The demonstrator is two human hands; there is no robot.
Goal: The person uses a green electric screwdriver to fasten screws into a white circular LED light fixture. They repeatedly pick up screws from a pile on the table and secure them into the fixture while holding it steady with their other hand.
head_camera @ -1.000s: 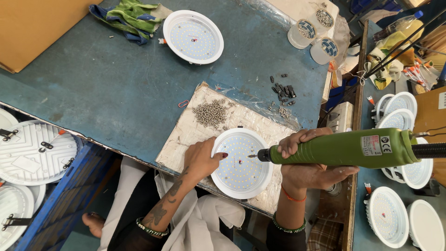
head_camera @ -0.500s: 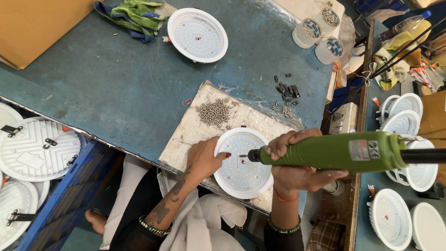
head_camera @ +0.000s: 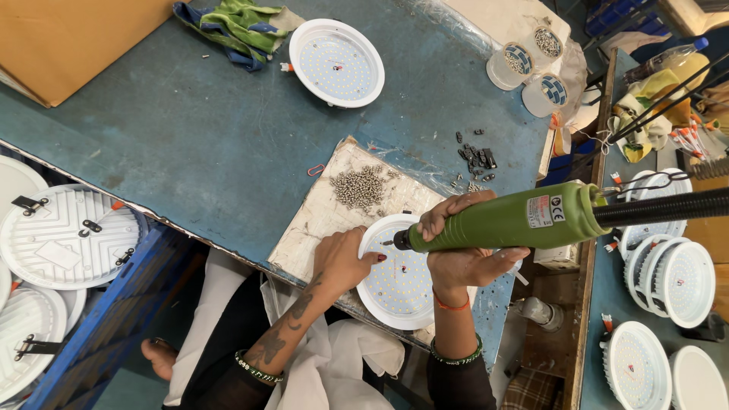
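Observation:
My right hand grips a green electric screwdriver held level, its tip over a round white LED light panel. The panel lies on a worn white board at the near edge of the blue table. My left hand rests on the panel's left rim with fingers pressed on it. A heap of small silver screws sits on the board just beyond the panel.
A second LED panel lies at the table's far side beside green and blue gloves. Small black parts and three tubs are at the right. Stacks of white light housings stand at the left and right. A cardboard box is far left.
The screwdriver tip has moved leftward over the panel towards my left hand. My left hand has stayed on the panel's rim.

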